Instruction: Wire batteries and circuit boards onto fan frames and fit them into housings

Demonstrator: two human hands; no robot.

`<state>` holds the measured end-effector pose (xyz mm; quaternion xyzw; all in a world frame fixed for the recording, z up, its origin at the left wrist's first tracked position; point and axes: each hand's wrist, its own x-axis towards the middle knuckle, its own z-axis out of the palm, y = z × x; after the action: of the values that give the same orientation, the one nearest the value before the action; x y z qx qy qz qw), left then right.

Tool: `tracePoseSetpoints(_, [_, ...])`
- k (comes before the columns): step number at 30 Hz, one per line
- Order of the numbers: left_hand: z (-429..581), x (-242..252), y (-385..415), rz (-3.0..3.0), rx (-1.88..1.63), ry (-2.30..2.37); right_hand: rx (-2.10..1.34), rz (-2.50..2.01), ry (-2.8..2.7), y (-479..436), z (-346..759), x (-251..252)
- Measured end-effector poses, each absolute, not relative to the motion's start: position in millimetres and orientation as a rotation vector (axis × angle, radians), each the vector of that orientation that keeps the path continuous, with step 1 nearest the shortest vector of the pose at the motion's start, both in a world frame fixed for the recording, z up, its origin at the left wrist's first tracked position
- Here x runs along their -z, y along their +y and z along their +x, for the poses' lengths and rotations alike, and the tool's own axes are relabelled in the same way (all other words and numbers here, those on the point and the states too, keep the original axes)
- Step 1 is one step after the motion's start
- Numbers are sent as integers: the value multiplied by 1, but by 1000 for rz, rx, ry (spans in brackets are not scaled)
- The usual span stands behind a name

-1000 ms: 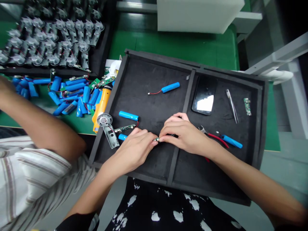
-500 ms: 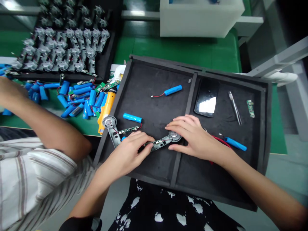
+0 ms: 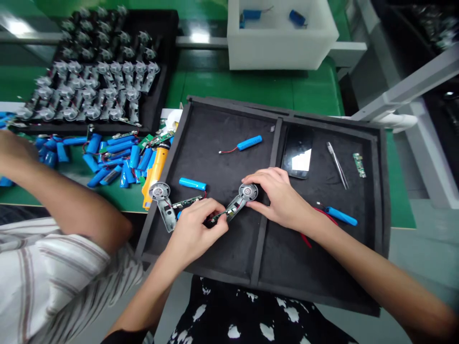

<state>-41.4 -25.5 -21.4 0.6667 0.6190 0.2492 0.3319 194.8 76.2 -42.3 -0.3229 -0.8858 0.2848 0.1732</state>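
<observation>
Head view: handheld fan frame (image 3: 236, 204) lies on the black foam tray (image 3: 229, 111), between both hands. Left hand (image 3: 193, 237) pinches the frame's small circuit board (image 3: 219, 218) at the fingertips; right hand (image 3: 281, 197) grips the round fan head (image 3: 248, 192).

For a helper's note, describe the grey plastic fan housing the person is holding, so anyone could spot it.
On the green workbench sits a large black foam tray. At its centre, between the left hand and right hand, lies a grey fan housing, round head up. Unlike the matching housing beside it, this one is held.
</observation>
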Motion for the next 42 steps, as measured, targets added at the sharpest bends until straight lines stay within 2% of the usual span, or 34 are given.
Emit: tracePoseSetpoints(42, [-39,26,-21,1745,-590,1622,-772,-936,-2590,72,210,55])
